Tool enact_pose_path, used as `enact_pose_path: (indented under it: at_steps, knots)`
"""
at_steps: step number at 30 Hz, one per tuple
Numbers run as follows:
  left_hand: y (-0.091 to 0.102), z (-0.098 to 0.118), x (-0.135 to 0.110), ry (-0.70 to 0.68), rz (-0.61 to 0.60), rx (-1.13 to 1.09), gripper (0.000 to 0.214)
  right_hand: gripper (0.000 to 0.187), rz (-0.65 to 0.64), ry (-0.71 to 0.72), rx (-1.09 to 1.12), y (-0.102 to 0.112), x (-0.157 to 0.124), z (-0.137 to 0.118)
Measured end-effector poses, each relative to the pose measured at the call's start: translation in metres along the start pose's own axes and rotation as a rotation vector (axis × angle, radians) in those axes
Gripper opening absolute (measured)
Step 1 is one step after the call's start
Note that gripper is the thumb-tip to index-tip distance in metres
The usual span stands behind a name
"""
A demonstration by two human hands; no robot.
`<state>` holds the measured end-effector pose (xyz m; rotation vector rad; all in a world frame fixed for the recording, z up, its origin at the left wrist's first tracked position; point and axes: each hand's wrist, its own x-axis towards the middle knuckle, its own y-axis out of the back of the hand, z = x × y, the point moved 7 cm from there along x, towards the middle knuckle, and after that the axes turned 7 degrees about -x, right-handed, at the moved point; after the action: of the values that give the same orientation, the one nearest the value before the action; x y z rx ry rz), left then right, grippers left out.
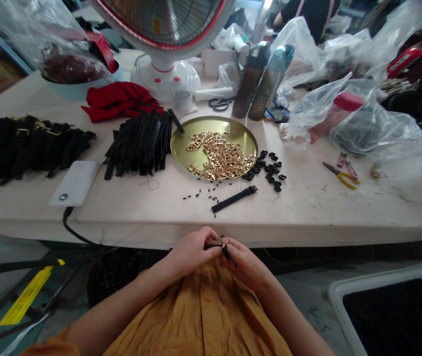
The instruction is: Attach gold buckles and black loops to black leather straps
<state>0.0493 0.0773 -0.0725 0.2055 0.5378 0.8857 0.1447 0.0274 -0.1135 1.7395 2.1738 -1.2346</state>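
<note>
Bottom centre of frame, just under the pale table edge, the left hand and right hand meet over the lap. Both are curled tight, thumbs and fingertips pinching a short black strap between them. A small dark bit sits at the strap's end under the right thumb; it is too small to identify.

This looks like fine fitting work at the strap end. It is best done with the left pinch close to that end so the limp strap can't flop, while the right hand makes only the small moves. Working low over the orange buttoned garment should catch a dropped part.

Materials:
- Round gold metal tray, centre frame: shiny with a shallow rim, and it holds a heap of small gold-coloured buckles, hard and glinting.
- Small black loops right of the tray: matte, ring-shaped, scattered.
- Tiny black pins loose below the tray.
- Black strap with gold buckle beside the pins: flat, lying slantwise.
- Stack of flat black strips left of the tray: stiff, straight-cut.
- Pile of black buckled straps, far left.
- White power bank: smooth, rounded slab.
- Red cloth: soft, crumpled.
- Yellow-handled pliers, right side.
- Clear plastic bags, upper right: crinkly.
</note>
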Motion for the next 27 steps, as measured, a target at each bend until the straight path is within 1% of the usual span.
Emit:
enact_pose_path:
  at_steps: [2,4,6,8,10,12,13,16,18,20,23,25,27]
  knots:
    - [0.0,0.003,-0.003,-0.025,-0.029,0.028,0.029,0.028,-0.023,0.001,0.018,-0.001,-0.002,0.002]
    - [0.001,0.005,-0.007,-0.023,-0.043,0.055,0.027,0.028,0.005,0.051,0.004,0.003,-0.004,0.0]
    - [0.001,0.004,-0.011,-0.002,-0.044,0.082,0.024,0.028,0.113,0.13,-0.043,0.012,-0.005,-0.002]
    - [0.0,0.004,-0.016,0.015,-0.048,0.062,0.024,0.028,0.267,0.218,-0.153,0.023,-0.006,-0.006]
    - [-0.004,0.005,-0.018,0.012,-0.05,-0.001,0.031,0.028,0.412,0.311,-0.306,0.028,-0.01,-0.01]
    - [-0.01,0.007,-0.018,-0.002,-0.041,-0.045,0.038,0.026,0.497,0.377,-0.406,0.029,-0.012,-0.013]
    - [-0.012,0.007,-0.017,-0.006,-0.036,-0.052,0.039,0.024,0.502,0.38,-0.416,0.028,-0.012,-0.012]
    - [-0.02,0.0,-0.015,0.016,-0.039,-0.06,0.039,0.024,0.396,0.293,-0.391,0.025,-0.01,-0.003]
    - [-0.022,-0.008,-0.014,0.047,-0.062,-0.105,0.044,0.024,0.367,0.26,-0.408,0.026,-0.011,0.0]
    - [-0.024,-0.017,-0.015,0.093,-0.128,-0.195,0.042,0.022,0.422,0.292,-0.473,0.03,-0.015,-0.002]
    - [-0.028,-0.026,-0.018,0.177,-0.233,-0.358,0.031,0.019,0.537,0.389,-0.638,0.032,-0.02,-0.009]
    - [-0.028,-0.027,-0.018,0.202,-0.246,-0.419,0.028,0.016,0.59,0.438,-0.754,0.03,-0.02,-0.011]
    - [-0.029,-0.027,-0.017,0.201,-0.236,-0.413,0.028,0.015,0.611,0.461,-0.836,0.028,-0.019,-0.011]
